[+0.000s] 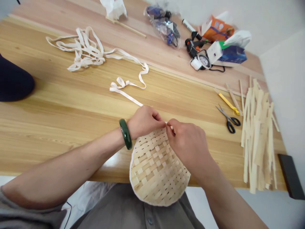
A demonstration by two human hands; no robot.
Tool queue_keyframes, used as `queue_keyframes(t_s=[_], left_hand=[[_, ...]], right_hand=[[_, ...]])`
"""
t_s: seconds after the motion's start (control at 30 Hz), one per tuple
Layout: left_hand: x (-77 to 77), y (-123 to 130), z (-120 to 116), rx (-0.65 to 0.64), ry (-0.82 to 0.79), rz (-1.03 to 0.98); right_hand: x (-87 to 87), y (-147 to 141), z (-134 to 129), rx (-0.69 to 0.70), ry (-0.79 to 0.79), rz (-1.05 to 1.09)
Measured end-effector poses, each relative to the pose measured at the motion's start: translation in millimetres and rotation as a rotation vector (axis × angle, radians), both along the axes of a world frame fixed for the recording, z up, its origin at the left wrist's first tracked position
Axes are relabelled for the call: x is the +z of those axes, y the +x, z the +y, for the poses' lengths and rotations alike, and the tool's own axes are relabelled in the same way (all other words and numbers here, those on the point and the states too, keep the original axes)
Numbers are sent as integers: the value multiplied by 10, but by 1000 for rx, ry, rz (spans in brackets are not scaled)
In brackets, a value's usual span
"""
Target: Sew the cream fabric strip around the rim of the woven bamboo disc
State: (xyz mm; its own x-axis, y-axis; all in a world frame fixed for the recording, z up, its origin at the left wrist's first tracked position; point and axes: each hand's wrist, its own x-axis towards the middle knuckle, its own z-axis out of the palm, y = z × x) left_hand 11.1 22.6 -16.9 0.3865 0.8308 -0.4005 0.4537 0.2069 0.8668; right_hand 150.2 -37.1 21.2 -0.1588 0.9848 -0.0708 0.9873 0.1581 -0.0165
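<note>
A round woven bamboo fan with white edging along its rim leans between the table edge and my grey shirt. At its far edge my left hand pinches the white fabric tape against the rim. Close beside it, my right hand pinches the same edge, its thumb and forefinger almost touching the left fingertips. From under my left hand the tape runs out across the table to a loose heap. The exact spot between the fingertips is mostly hidden. A green bangle circles my left wrist.
Right of my hands lie scissors, a yellow cutter and a pile of bamboo strips. Tissue packs, a glue gun and bagged items sit at the back. A dark rounded object stands at left.
</note>
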Motion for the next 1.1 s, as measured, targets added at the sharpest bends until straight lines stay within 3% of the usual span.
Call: queue_keyframes(t_s=[0.13, 0.37, 0.5, 0.57, 0.63, 0.73, 0.8, 1.0, 1.1], left_hand=[[7, 3, 3, -7, 13, -29], [-22, 5, -23, -20, 53, -134], [-5, -5, -29, -25, 31, -241], [20, 5, -40, -43, 26, -310], [48, 22, -58, -61, 24, -366], [86, 42, -88, -81, 17, -401], [109, 45, -105, -89, 18, -399], [157, 40, -127, -107, 32, -420], [157, 35, -117, -122, -11, -443]], right_hand=[[31, 72, -77, -57, 110, 41], [-36, 46, -86, -37, 181, 18], [110, 362, 20, -46, 483, 181], [173, 552, 106, -124, 519, 286], [190, 674, 194, -186, 241, 468], [160, 696, 289, -273, -368, 792], [151, 652, 317, -355, -585, 960], [175, 596, 403, -500, -872, 1296], [110, 694, 547, -586, -737, 1548]])
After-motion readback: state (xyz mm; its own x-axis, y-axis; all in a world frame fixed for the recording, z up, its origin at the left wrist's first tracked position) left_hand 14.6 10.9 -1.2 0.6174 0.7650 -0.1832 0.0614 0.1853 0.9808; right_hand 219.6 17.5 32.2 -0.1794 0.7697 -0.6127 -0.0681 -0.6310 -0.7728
